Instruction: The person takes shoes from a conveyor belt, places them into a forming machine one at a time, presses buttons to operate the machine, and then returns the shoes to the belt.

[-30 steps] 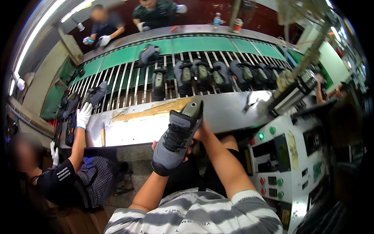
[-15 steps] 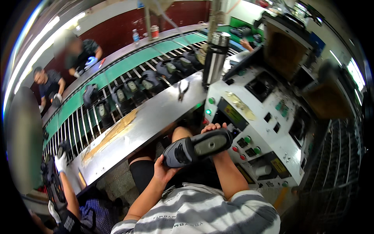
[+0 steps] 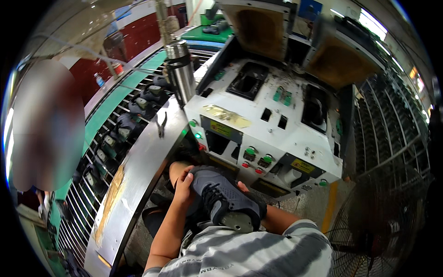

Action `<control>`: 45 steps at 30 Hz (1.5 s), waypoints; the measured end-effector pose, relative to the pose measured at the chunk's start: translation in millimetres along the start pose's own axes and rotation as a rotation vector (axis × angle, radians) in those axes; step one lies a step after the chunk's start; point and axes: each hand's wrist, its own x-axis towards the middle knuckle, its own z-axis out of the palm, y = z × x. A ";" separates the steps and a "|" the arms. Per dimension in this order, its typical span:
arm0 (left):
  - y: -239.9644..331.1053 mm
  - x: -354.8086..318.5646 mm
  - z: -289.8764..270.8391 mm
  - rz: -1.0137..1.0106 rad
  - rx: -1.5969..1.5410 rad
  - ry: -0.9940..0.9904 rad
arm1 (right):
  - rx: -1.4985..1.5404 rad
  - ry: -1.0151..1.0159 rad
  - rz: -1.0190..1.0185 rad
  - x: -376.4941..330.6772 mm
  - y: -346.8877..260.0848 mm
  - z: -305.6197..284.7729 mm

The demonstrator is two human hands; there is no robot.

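Over my lap lies a dark grey lace-up shoe [image 3: 221, 194], toe pointing away from me and heel close to my shirt. A grey shoe last [image 3: 236, 221] with a small hole fills its opening. My left hand [image 3: 184, 185] grips the left side of the toe, thumb on top. On the other side, my right hand [image 3: 242, 186] shows only fingertips at the shoe's edge; the rest is hidden beneath it. Just beyond the shoe is a white machine [image 3: 272, 124] with green and red buttons and two raised lids.
A metal bench edge [image 3: 124, 198] runs along my left, with pliers [image 3: 161, 125] and a steel thermos [image 3: 181, 71] on it. Behind it a roller conveyor [image 3: 83, 194] carries several shoes. A fan [image 3: 369, 235] stands at right, near a wire rack [image 3: 392, 120].
The view has swung right toward the machine. The shoe has turned from lying sideways to toe-away. My left hand has gone from the shoe's near end to its toe.
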 end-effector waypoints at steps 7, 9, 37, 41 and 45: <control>15.1 33.2 -52.1 0.033 0.166 0.251 | -0.472 0.130 -0.587 -56.0 -101.0 13.8; 17.5 37.6 -126.2 0.195 0.310 0.435 | -0.800 0.361 -0.915 -97.2 -148.7 36.1; 1.6 71.9 -266.5 0.460 1.987 0.567 | -1.856 2.363 -0.381 -153.9 -435.9 168.8; -53.4 113.3 -40.9 -0.168 0.873 0.105 | -2.350 1.954 -1.176 -175.5 -348.8 128.4; -111.5 123.3 64.0 -0.251 1.187 -0.838 | -1.744 1.688 -1.989 -233.0 -217.9 42.9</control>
